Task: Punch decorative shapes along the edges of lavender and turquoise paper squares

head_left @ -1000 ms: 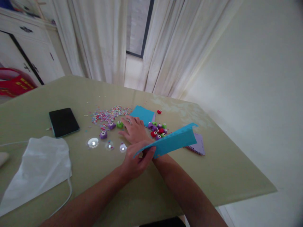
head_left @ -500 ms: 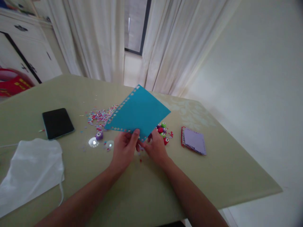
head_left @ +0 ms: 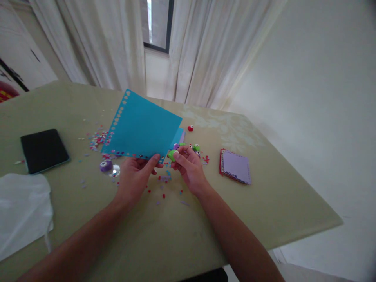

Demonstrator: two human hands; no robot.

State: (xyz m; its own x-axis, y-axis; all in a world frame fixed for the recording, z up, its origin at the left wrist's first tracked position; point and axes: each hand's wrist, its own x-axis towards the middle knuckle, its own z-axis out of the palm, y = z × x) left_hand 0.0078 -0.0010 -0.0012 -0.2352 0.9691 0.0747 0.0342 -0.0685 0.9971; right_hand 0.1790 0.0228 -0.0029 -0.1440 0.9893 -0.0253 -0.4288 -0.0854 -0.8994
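My left hand (head_left: 135, 175) pinches a blue sheet of paper (head_left: 143, 127) by its lower edge, thumb on top. Small shaped holes run along the sheet's left and lower edges. Between the thumb and fingers of my right hand (head_left: 190, 168) is a small green craft punch (head_left: 172, 156), close to the sheet's lower right corner. Just behind that hand lie more punches, among them a green one (head_left: 196, 147), partly hidden by my fingers. A larger purple punch (head_left: 106, 165) sits on the table left of my left hand.
Punched paper bits (head_left: 98, 140) lie scattered over the table (head_left: 282, 199). To the right is a stack of lilac and red paper squares (head_left: 235, 166). A dark tablet (head_left: 44, 150) and a white cloth bag (head_left: 25, 211) lie left. One red punch (head_left: 190, 128) stands farther back.
The blue sheet and my left hand have shifted left, and the sheet has turned. My right hand has come away from the sheet and now shows a green punch in its fingers. The view has also shifted.
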